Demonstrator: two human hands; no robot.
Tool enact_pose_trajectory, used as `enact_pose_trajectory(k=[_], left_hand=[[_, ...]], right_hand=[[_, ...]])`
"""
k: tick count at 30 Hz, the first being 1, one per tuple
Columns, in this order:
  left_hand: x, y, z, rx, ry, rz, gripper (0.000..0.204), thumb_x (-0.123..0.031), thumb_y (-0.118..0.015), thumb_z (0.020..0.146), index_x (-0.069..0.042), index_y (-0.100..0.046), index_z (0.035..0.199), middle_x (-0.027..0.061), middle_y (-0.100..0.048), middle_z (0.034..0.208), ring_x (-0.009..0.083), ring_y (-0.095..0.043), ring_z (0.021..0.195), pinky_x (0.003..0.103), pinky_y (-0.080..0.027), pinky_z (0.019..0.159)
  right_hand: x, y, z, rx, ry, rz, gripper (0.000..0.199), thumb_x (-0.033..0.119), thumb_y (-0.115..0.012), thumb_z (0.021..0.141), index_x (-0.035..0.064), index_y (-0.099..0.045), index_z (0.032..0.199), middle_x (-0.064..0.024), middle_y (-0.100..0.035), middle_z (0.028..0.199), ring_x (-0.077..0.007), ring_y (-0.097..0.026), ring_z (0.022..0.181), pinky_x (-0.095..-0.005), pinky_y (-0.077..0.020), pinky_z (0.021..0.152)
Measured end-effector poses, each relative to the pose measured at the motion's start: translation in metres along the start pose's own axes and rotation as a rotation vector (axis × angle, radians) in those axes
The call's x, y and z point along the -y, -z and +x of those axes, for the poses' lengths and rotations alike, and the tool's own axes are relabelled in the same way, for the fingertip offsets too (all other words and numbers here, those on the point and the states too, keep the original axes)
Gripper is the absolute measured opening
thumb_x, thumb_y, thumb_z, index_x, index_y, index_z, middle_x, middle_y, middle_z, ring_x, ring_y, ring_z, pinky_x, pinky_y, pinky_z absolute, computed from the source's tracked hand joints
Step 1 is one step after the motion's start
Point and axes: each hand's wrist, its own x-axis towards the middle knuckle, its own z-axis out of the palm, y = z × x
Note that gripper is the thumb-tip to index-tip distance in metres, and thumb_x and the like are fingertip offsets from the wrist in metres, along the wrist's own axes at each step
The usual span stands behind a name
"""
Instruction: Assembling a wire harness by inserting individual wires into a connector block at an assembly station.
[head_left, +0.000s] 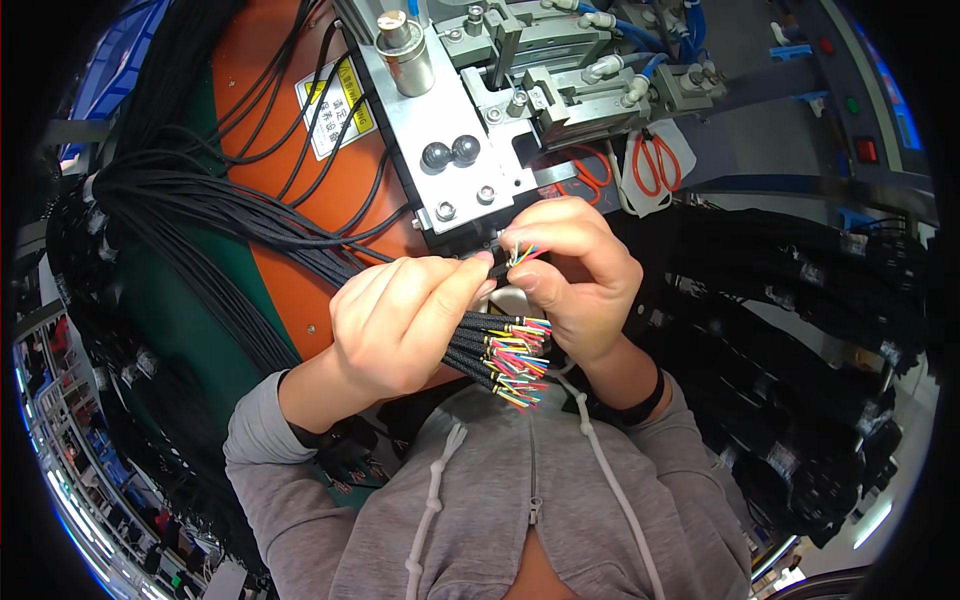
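Left hand [395,322] pinched one black cable end [503,275] near machine plate [440,95]. Right hand [585,285] held thumb and forefinger narrowly around its coloured wires [523,255]; contact unclear. Below lay one bundle [480,346], cables too many to count. Beyond sat two black balls [464,151], two red-handled scissors [657,162].

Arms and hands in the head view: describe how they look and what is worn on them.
The left hand and right hand are ungloved. Grey fabric covers the left sleeve and right sleeve, both ending on the forearms. A black band circles the right forearm; a dark edging shows at the left sleeve's end.
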Motion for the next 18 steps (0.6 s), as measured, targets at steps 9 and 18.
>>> enact_pose_trajectory(k=[9, 18], left_hand=[[-0.003, 0.002, 0.001, 0.164, 0.023, 0.073, 0.026, -0.011, -0.068, 0.07, -0.001, -0.068, 0.094, 0.0019, -0.053, 0.071, 0.0122, -0.052, 0.056, 0.025, -0.037, 0.044], [-0.004, 0.0, 0.0, 0.2, 0.014, 0.082, 0.032, -0.013, -0.065, 0.067, -0.005, -0.069, 0.099, -0.0011, -0.053, 0.073, 0.0104, -0.051, 0.059, 0.023, -0.037, 0.045]], right_hand=[[0.007, 0.013, 0.003, 0.104, 0.152, -0.446, 0.013, 0.002, -0.075, 0.076, -0.002, -0.064, 0.082, -0.0109, -0.064, 0.084, -0.0161, -0.06, 0.073, -0.0274, -0.0471, 0.067], [0.012, 0.045, 0.016, 0.376, -0.336, -0.321, 0.011, 0.001, -0.073, 0.076, -0.0015, -0.063, 0.081, -0.0075, -0.061, 0.074, -0.0146, -0.059, 0.07, -0.0274, -0.0457, 0.063]])
